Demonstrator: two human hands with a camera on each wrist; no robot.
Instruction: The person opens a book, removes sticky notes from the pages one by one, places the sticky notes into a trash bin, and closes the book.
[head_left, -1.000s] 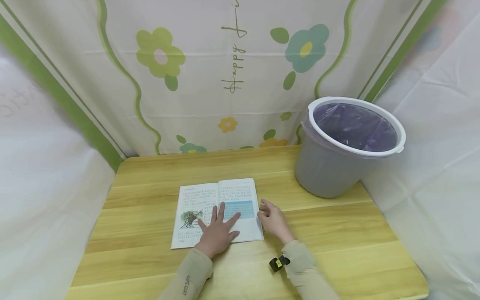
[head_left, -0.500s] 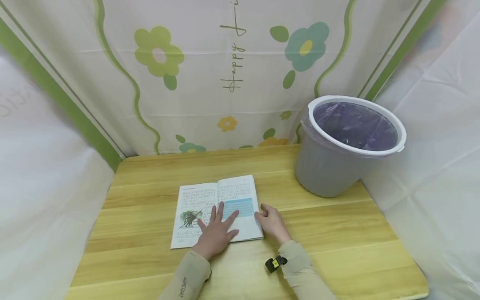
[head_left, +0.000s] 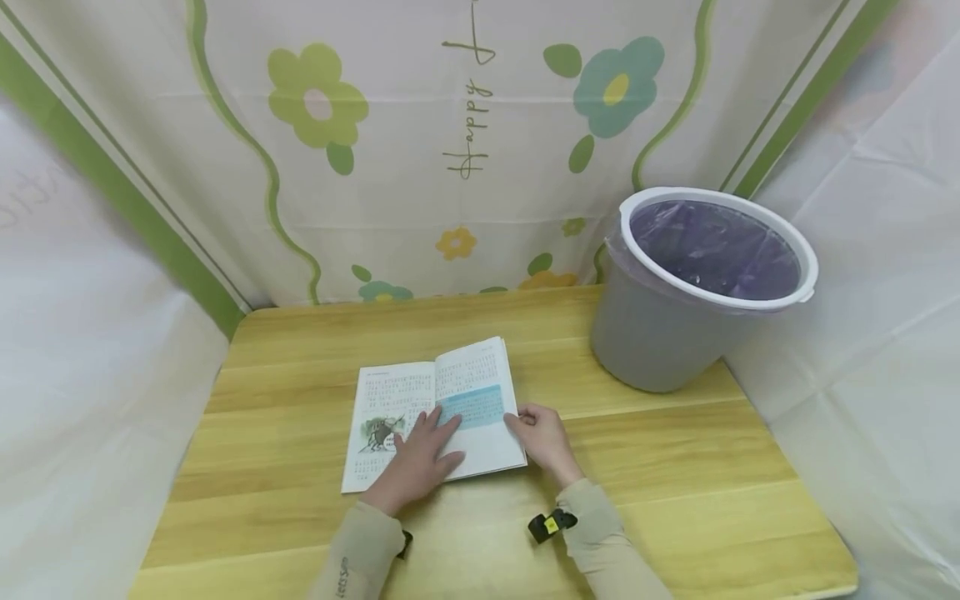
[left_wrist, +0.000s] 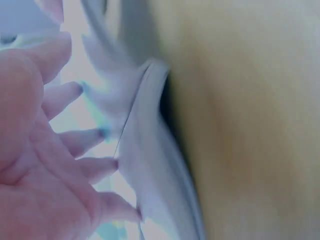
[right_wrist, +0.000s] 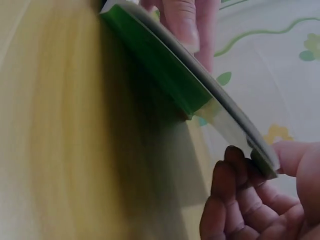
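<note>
An open book [head_left: 480, 454] with printed text, an insect picture [head_left: 381, 434] on its left page and a blue text box [head_left: 474, 406] on its right page lies on the wooden table. My left hand [head_left: 416, 462] rests on the pages near the middle fold, its fingers straight and spread. At the right edge, my right hand [head_left: 546, 437] pinches the book between thumb and fingers. In the right wrist view the book's right side is raised off the table, showing its green cover [right_wrist: 155, 65] underneath. The left wrist view is blurred, with the left palm [left_wrist: 45, 165] beside the pages.
A grey bin [head_left: 652, 350] with a white rim and a purple liner [head_left: 712, 242] stands at the table's back right. The wooden table [head_left: 285, 433] ends at a flower-patterned curtain [head_left: 405, 167]. White sheets hang on both sides.
My right hand has moved left onto the book's edge and lifted that side. The right page now tilts up. My left hand has slid slightly left and towards the near edge.
</note>
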